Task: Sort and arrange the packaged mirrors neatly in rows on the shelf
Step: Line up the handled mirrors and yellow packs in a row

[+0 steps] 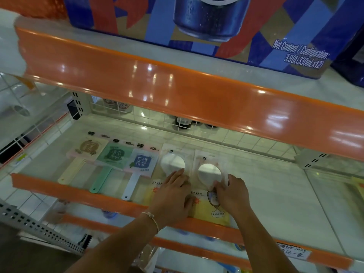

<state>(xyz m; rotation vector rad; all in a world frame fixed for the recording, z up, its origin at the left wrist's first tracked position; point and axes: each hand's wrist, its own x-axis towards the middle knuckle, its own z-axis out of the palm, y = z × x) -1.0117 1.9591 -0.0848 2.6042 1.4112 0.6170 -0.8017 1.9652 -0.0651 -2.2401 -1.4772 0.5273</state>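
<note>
Five packaged hand mirrors lie in a row on the white shelf (275, 186). From the left: a cream-handled one (86, 152), a green one (114, 158), and a white-handled one with a blue card (142, 164). Right of these lie two clear packs with round mirrors (172, 162) (208, 172) and yellow cards. My left hand (173, 196) lies flat on the left clear pack, fingers straight. My right hand (230, 192) rests on the right clear pack with fingers curled at its edge; I cannot tell whether it grips.
An orange shelf lip (78, 192) runs along the front. The orange-edged shelf above (177, 85) overhangs and carries a blue drinks carton (216, 26). A wire grid (153, 117) backs the shelf, with bottles behind. Lower shelves hold more goods.
</note>
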